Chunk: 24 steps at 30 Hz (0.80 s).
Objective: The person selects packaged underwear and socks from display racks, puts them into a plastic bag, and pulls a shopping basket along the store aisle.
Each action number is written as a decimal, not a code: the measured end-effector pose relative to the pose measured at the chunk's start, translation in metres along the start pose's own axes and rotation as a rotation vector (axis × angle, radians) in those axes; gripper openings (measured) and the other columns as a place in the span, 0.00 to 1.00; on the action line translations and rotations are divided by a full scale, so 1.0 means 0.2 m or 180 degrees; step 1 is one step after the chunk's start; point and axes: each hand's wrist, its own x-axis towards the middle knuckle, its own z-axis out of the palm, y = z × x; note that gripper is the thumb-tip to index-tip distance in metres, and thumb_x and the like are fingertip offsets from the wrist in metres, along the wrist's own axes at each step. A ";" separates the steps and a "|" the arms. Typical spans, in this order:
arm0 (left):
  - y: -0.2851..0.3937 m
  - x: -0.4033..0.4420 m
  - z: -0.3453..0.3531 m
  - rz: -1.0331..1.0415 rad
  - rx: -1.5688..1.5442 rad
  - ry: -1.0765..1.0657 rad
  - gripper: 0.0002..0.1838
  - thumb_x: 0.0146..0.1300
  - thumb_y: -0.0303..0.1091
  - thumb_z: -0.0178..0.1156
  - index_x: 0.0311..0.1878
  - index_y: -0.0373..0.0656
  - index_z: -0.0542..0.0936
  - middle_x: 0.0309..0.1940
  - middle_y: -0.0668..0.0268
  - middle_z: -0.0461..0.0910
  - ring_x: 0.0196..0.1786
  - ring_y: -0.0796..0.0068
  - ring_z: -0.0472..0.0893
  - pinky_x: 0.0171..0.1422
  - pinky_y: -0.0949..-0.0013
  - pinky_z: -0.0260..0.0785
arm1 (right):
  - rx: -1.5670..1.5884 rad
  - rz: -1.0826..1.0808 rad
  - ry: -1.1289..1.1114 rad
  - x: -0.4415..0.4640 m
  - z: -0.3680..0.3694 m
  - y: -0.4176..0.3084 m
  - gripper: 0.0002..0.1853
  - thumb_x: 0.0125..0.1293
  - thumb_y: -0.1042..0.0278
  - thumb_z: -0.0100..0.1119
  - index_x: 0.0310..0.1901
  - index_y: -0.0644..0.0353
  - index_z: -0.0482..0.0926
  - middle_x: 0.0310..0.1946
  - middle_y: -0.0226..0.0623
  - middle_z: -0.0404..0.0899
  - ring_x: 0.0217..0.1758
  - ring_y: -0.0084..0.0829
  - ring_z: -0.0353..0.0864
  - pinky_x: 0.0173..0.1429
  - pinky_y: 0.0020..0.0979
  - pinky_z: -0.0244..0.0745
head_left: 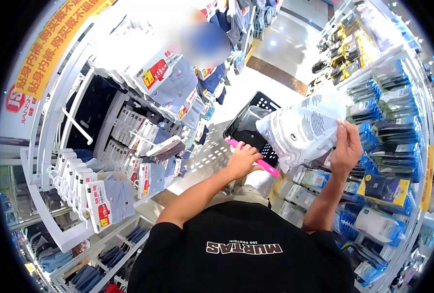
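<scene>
racks [74,238] of hanging clothing [119,195] stand left and right in the shop. nearest, the left hand [243,158] is curled around a pink handle [270,168], and to its right the right hand [347,146] grasps the edge of a white printed bag [302,129], held up at the right side of a black basket [241,113] with a dark package [248,125] in it; farther off, pale floor [278,51] runs between the racks.

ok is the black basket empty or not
Not empty: a grey-and-black package shows inside the black basket, beyond the pink handle in the left hand.
</scene>
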 end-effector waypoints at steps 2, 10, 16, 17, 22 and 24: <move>0.03 0.06 0.04 0.0003 0.0130 0.0080 0.21 0.61 0.56 0.65 0.47 0.49 0.85 0.40 0.69 0.78 0.50 0.66 0.74 0.64 0.54 0.58 | 0.0227 -0.0171 0.0028 0.04 -0.02 -0.07 0.06 0.72 0.79 0.57 0.46 0.69 0.82 0.38 0.32 0.78 0.43 0.22 0.74 0.51 0.23 0.68; -0.03 0.17 0.15 0.0088 -0.0566 -0.0153 0.19 0.63 0.33 0.61 0.58 0.47 0.80 0.53 0.60 0.79 0.60 0.57 0.75 0.66 0.52 0.59 | 0.0820 -0.0887 0.0010 0.12 -0.08 -0.37 0.05 0.69 0.82 0.60 0.44 0.71 0.81 0.35 0.32 0.75 0.36 0.20 0.69 0.42 0.20 0.62; -0.01 -0.06 0.02 -0.1028 -0.0324 0.1040 0.14 0.63 0.25 0.56 0.51 0.40 0.82 0.50 0.53 0.82 0.56 0.50 0.79 0.64 0.54 0.69 | 0.1396 -0.1591 -0.0144 0.12 -0.01 -0.49 0.05 0.61 0.83 0.65 0.40 0.68 0.83 0.32 0.37 0.79 0.33 0.27 0.71 0.38 0.26 0.63; 0.01 -0.14 -0.02 -0.1507 -0.0735 0.1461 0.14 0.64 0.23 0.54 0.51 0.39 0.81 0.51 0.52 0.82 0.58 0.51 0.79 0.64 0.54 0.69 | 0.1472 -0.1637 -0.0411 0.10 0.01 -0.50 0.06 0.60 0.82 0.66 0.39 0.67 0.84 0.32 0.38 0.79 0.32 0.28 0.71 0.38 0.27 0.64; 0.02 -0.50 -0.23 -0.2851 -0.2243 0.2431 0.10 0.73 0.28 0.55 0.51 0.36 0.81 0.40 0.68 0.83 0.45 0.81 0.79 0.54 0.75 0.70 | 0.1778 -0.1358 -0.1713 -0.02 0.18 -0.45 0.08 0.57 0.79 0.69 0.39 0.61 0.85 0.30 0.34 0.80 0.31 0.34 0.73 0.37 0.34 0.67; 0.12 -0.48 -0.38 -0.2956 -0.2643 0.2719 0.10 0.76 0.32 0.54 0.51 0.37 0.81 0.39 0.67 0.82 0.40 0.80 0.79 0.48 0.75 0.71 | 0.1780 -0.1346 -0.2290 -0.07 0.27 -0.40 0.08 0.57 0.78 0.69 0.40 0.58 0.85 0.29 0.32 0.79 0.31 0.36 0.74 0.38 0.35 0.68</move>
